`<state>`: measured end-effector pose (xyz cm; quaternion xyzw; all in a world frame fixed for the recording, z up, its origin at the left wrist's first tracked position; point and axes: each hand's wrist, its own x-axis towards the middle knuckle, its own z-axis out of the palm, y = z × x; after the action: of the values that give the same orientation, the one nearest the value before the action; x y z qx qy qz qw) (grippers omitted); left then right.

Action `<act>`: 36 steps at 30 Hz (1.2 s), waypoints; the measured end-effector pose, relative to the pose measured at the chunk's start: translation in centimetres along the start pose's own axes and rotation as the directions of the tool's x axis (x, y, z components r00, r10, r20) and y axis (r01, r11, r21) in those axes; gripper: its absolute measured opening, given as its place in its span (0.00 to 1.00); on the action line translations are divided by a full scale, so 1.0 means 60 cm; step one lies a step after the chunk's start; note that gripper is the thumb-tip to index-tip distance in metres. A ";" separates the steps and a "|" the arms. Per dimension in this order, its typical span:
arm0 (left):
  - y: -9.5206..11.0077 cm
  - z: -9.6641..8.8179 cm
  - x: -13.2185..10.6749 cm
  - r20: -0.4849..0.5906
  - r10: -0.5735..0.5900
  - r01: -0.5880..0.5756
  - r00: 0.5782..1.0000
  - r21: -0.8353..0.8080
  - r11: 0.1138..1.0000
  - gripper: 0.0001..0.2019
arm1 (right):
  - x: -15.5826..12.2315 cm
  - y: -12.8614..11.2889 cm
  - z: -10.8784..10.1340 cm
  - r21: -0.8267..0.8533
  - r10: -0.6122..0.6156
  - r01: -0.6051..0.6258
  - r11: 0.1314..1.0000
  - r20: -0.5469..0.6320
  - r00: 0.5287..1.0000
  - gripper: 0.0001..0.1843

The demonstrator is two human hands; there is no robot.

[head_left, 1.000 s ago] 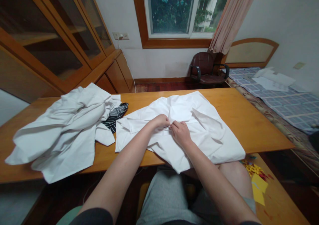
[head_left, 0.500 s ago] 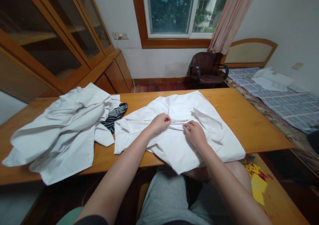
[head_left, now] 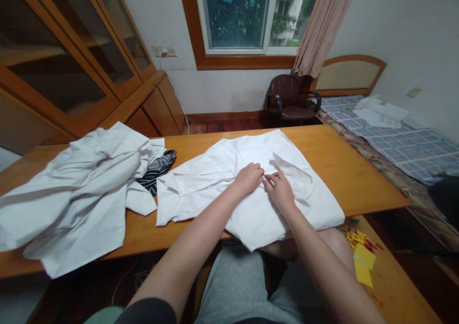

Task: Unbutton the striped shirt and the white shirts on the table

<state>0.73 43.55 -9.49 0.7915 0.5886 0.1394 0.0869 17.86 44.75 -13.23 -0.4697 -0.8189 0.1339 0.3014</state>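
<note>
A white garment point(head_left: 251, 219) lies spread and creased on the wooden table in front of me, its lower edge hanging over the near side. My left hand point(head_left: 250, 177) rests on its middle, fingers curled and closed on the cloth. Right beside it, my right hand point(head_left: 279, 188) pinches at the same spot with thumb and forefinger. The fingertips of both hands almost meet, and any small thing between them is too small to make out. To the right of my right hand a fold of the cloth stands up.
A heap of white cloth point(head_left: 89, 185) lies on the table's left, beside a black-and-white striped cloth point(head_left: 158, 168). Yellow pieces point(head_left: 364, 262) lie on a lower wooden surface at right. Beyond the table point(head_left: 358, 180) are a chair point(head_left: 287, 94), a bed point(head_left: 387, 133) and a glass-doored cabinet point(head_left: 132, 94).
My left hand has moved right across the garment and now meets my right hand, which stays pinched near the same place. The view has shifted slightly to the right.
</note>
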 end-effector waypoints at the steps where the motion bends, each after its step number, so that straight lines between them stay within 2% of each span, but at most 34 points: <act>1: 0.003 0.002 0.007 0.007 -0.010 0.010 1.000 0.000 1.000 0.10 | 0.000 0.000 0.000 0.006 0.003 -0.003 1.000 -0.002 1.000 0.12; 5: 0.007 0.004 0.027 0.032 -0.119 0.122 0.992 -0.091 0.988 0.11 | 0.000 0.003 0.005 -0.006 0.012 -0.012 1.000 -0.016 1.000 0.12; 10: -0.001 -0.004 0.040 0.103 -0.272 0.287 0.957 -0.193 0.938 0.08 | 0.005 -0.001 0.008 -0.050 0.024 -0.025 0.998 -0.023 0.999 0.12; 16: -0.012 -0.010 0.045 0.147 -0.302 0.331 0.942 -0.255 0.908 0.07 | 0.020 -0.018 0.006 -0.063 0.006 -0.008 0.998 -0.034 0.999 0.08; 23: -0.015 -0.016 0.046 0.161 -0.271 0.308 0.949 -0.298 0.904 0.08 | 0.025 -0.017 0.008 0.011 -0.014 0.015 1.000 -0.031 0.999 0.08; 29: -0.028 -0.006 0.057 0.194 -0.250 0.307 0.949 -0.373 0.875 0.07 | 0.025 -0.015 0.008 -0.007 -0.068 0.068 0.998 -0.028 0.997 0.09; 36: -0.029 0.014 0.059 0.241 -0.357 0.430 0.902 -0.435 0.791 0.12 | 0.025 -0.018 0.007 -0.033 -0.131 0.130 0.991 -0.046 0.990 0.10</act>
<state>0.37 47.46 -10.38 0.6128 0.6797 0.2008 0.3495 16.29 45.47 -12.49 -0.4226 -0.8423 0.0903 0.3221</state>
